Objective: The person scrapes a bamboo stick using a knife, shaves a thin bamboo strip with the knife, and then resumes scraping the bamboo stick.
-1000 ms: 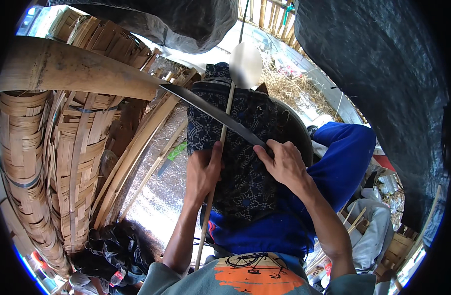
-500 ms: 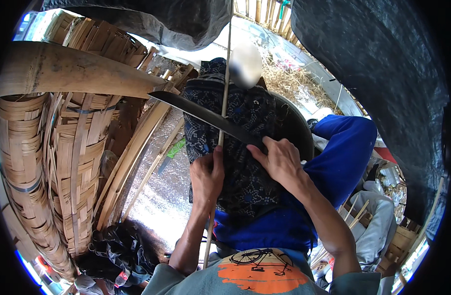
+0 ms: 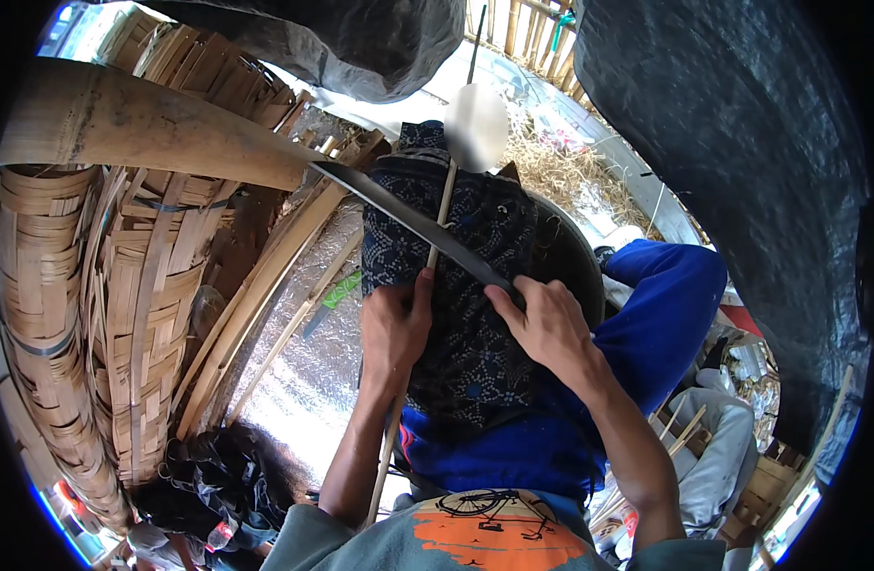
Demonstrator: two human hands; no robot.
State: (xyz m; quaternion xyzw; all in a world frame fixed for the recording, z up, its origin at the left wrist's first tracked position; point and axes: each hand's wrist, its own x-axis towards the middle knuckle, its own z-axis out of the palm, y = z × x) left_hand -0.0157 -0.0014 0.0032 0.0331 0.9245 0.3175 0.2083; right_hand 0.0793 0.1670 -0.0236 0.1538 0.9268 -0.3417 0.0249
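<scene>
A long thin bamboo stick (image 3: pixel 445 202) runs lengthwise over a dark patterned cloth (image 3: pixel 485 333) spread across my lap. My left hand (image 3: pixel 395 333) is closed round the stick, thumb pointing up along it. In my right hand (image 3: pixel 549 325) is a machete (image 3: pixel 408 217), its handle hidden in my fingers. The dark blade slants up to the left and crosses the stick just beyond my left thumb, touching or nearly touching it. Behind my left hand, the stick's near end passes beside my left forearm. A pale blurred patch hides part of its far length.
Rolled woven bamboo panels (image 3: pixel 47 285) stand at the left under a thick bamboo pole (image 3: pixel 170 133). A green-handled knife (image 3: pixel 342 290) lies left of the cloth. Black sheeting (image 3: pixel 723 143) hangs at the right. Straw (image 3: pixel 570 157) lies beyond my bent leg (image 3: pixel 661 295).
The stick now leans more, its far part shifted right and its near part left; its far tip has come into view. The blade slants more steeply. Both hands keep their holds.
</scene>
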